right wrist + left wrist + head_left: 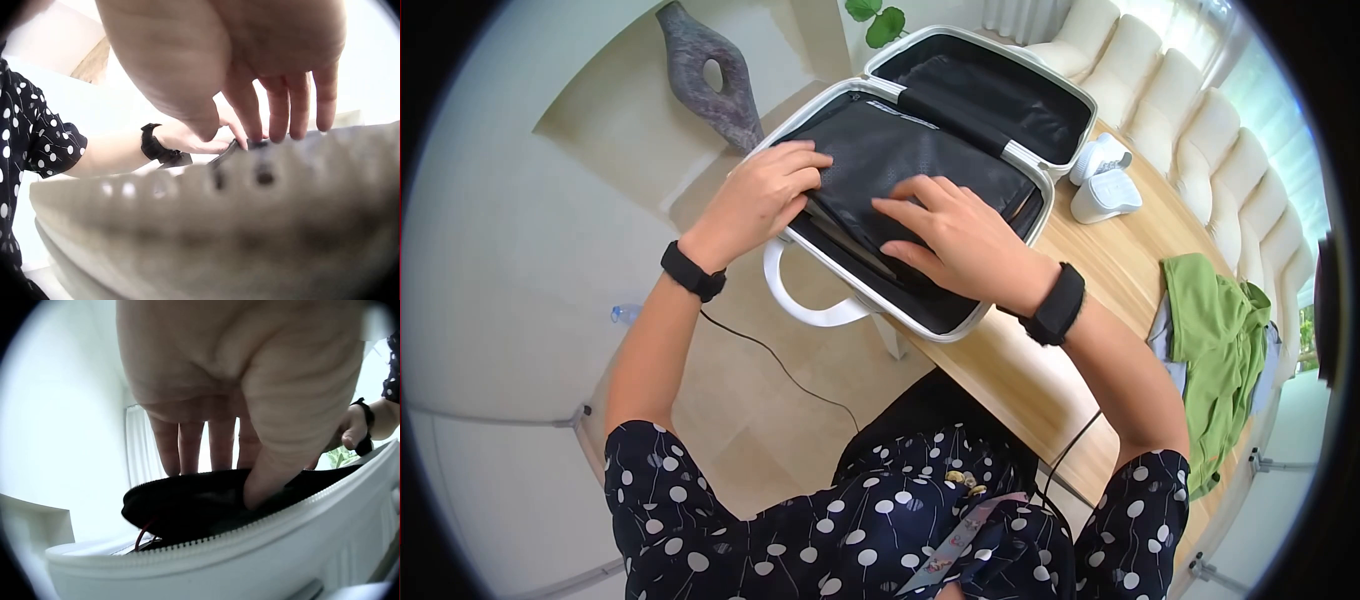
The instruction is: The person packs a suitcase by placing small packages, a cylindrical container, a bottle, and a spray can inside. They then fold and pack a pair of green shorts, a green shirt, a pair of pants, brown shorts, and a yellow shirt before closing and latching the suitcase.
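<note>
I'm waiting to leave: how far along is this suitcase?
Done: suitcase open, black panel across its near half. In hand: left hand and right hand at that panel. Apparently left: closing the lid, perhaps packing white shoes and green garment from the table.

Under the left hand and right hand, a zipped panel lies in the suitcase, its lid beyond. Right of them, shoes and clothes lie on the table.

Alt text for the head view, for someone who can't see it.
Left hand grips the edge of a black panel inside an open white suitcase; right hand is over the panel. White shoes and green clothing lie to the right on a wooden table.
</note>
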`<state>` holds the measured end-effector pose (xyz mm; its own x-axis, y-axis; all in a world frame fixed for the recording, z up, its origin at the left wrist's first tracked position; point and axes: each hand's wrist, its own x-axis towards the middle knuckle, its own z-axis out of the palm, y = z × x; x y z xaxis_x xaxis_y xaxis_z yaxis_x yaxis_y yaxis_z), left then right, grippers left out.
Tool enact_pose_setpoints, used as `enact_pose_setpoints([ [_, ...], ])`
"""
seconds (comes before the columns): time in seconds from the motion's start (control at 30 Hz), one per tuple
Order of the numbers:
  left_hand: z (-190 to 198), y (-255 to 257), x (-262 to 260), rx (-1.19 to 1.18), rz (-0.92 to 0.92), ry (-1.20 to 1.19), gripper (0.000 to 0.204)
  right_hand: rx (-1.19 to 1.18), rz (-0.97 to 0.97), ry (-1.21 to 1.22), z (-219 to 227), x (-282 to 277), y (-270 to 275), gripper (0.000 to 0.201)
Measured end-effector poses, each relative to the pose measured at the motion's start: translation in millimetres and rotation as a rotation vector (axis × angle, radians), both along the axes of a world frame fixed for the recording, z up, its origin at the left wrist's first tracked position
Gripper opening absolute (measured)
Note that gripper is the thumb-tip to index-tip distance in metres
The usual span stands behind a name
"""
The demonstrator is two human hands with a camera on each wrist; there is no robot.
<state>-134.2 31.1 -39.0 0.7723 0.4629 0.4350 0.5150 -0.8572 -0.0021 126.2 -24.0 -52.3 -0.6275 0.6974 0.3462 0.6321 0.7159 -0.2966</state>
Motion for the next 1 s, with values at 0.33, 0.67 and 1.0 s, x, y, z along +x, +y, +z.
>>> enact_pose_setpoints([
  [0.33,3.5,-8.4,7.4,-0.454,0.017,0.033,0.013,-0.103,0.082,-0.162,-4.9,-17.7,19.8,0.065],
  [0.67,6.1,4.7,-6.1,-0.635,-0.004,0.028,0.015,-0.362,-0.031,-0.558,3.6,-54.0,44.5,0.076],
  [1.0,-9.7,161.8,32.8,-0.271,0.173,0.033,0.021,-0.369,-0.011,-0.485,-8.4,-50.3,45.9,0.073],
])
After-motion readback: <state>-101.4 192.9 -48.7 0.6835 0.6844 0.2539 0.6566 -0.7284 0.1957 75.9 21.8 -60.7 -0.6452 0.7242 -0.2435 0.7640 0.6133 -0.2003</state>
